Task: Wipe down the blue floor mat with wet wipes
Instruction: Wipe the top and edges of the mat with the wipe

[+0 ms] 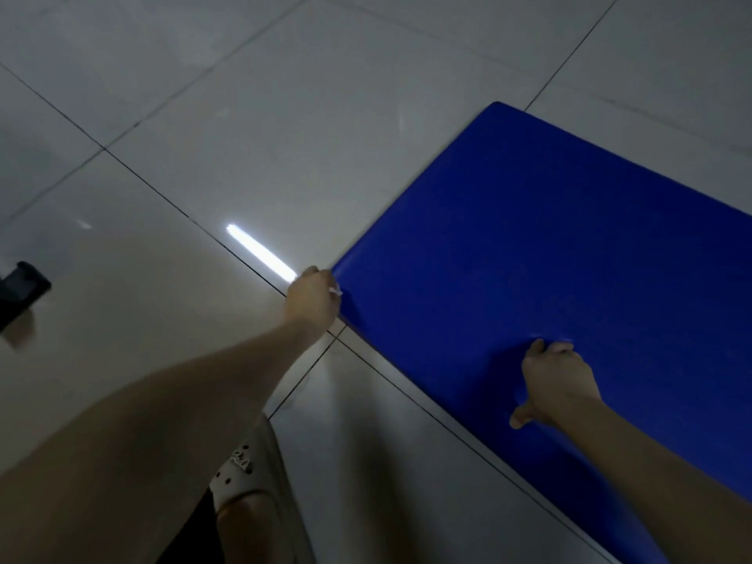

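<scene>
The blue floor mat (549,246) lies on the tiled floor, filling the right half of the view. My left hand (311,301) is at the mat's near-left corner with its fingers curled; a small bit of white wet wipe (336,291) shows at the fingers against the mat's edge. My right hand (555,380) lies on the mat near its front edge, fingers bent forward and thumb spread back. Whether the right hand holds a wipe is hidden under the fingers.
Glossy grey floor tiles (244,116) with dark grout lines surround the mat. A dark object (20,291) sits at the left edge. My foot in a white slipper (244,470) is at the bottom centre.
</scene>
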`<state>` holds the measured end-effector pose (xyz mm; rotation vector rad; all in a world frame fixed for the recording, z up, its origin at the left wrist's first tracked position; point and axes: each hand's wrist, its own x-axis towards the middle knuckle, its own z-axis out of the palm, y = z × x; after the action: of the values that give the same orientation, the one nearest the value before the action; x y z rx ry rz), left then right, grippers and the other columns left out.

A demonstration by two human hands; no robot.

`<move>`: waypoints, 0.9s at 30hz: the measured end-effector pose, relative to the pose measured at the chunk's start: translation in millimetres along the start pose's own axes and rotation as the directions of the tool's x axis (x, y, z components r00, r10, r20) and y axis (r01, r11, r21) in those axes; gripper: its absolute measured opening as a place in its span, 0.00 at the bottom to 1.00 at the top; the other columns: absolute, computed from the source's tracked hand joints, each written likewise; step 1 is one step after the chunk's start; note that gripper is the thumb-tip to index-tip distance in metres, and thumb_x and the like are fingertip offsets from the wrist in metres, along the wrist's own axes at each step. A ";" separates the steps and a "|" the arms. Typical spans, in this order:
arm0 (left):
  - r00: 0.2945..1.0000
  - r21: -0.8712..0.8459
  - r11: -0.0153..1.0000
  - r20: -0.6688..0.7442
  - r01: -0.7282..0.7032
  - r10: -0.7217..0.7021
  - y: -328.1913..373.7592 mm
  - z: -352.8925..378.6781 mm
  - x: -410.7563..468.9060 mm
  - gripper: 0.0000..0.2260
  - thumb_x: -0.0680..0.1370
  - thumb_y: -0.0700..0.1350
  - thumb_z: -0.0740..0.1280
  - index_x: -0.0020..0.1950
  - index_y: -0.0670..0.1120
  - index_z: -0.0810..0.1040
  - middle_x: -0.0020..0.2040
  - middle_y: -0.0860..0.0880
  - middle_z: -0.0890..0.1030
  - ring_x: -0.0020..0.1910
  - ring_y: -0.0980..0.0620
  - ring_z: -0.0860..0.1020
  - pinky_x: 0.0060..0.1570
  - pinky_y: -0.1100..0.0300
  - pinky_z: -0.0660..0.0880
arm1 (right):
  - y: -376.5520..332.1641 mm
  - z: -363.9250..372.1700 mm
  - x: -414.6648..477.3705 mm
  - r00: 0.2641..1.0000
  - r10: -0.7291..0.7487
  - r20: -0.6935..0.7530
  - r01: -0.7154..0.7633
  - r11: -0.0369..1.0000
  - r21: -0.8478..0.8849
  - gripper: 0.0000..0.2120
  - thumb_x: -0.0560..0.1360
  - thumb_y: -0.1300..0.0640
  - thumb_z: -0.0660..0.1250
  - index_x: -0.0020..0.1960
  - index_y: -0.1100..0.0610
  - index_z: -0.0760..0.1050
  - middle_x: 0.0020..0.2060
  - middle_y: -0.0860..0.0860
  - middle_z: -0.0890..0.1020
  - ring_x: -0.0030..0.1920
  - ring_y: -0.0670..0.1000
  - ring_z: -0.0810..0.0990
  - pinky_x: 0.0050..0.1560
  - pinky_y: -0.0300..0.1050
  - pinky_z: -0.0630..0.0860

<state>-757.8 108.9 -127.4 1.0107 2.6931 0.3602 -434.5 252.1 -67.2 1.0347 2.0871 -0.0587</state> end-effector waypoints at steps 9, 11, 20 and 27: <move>0.898 -0.207 0.929 0.259 -0.308 0.356 107.9 61.7 -127.0 0.05 0.80 0.49 0.65 0.51 0.49 0.78 0.51 0.51 0.75 0.46 0.53 0.75 0.48 0.54 0.77 | -2.9 -4.3 -0.6 1.000 0.005 0.005 -0.005 1.000 -0.006 0.71 0.57 0.24 0.75 0.79 0.70 0.49 0.72 0.73 0.63 0.66 0.62 0.75 0.61 0.50 0.78; 0.792 -0.152 0.866 0.355 -0.476 0.497 119.1 65.8 -143.3 0.06 0.82 0.47 0.63 0.56 0.48 0.77 0.54 0.49 0.74 0.50 0.51 0.74 0.50 0.52 0.75 | -3.7 -4.8 0.6 1.000 0.003 0.000 -0.003 1.000 -0.002 0.70 0.57 0.25 0.76 0.78 0.70 0.51 0.72 0.73 0.63 0.67 0.63 0.75 0.62 0.51 0.78; 0.985 0.102 0.982 0.083 -0.157 0.149 21.2 13.4 -22.6 0.07 0.81 0.43 0.62 0.57 0.43 0.76 0.56 0.43 0.77 0.49 0.44 0.78 0.49 0.50 0.78 | -4.0 0.9 5.5 1.000 0.007 -0.001 -0.007 1.000 -0.010 0.74 0.54 0.24 0.75 0.78 0.71 0.49 0.72 0.74 0.63 0.65 0.63 0.76 0.61 0.50 0.79; 0.996 -0.097 0.995 0.084 0.037 -0.029 49.7 29.2 -47.0 0.06 0.81 0.43 0.63 0.45 0.46 0.71 0.46 0.47 0.75 0.36 0.54 0.72 0.34 0.60 0.68 | -1.1 4.1 9.0 1.000 -0.017 -0.009 0.017 0.999 -0.040 0.72 0.53 0.23 0.76 0.77 0.70 0.54 0.71 0.74 0.65 0.63 0.62 0.78 0.60 0.52 0.79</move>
<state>-684.1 118.0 -132.9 0.9318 2.5878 0.4309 -435.9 255.8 -76.4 0.9951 2.0970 -0.0204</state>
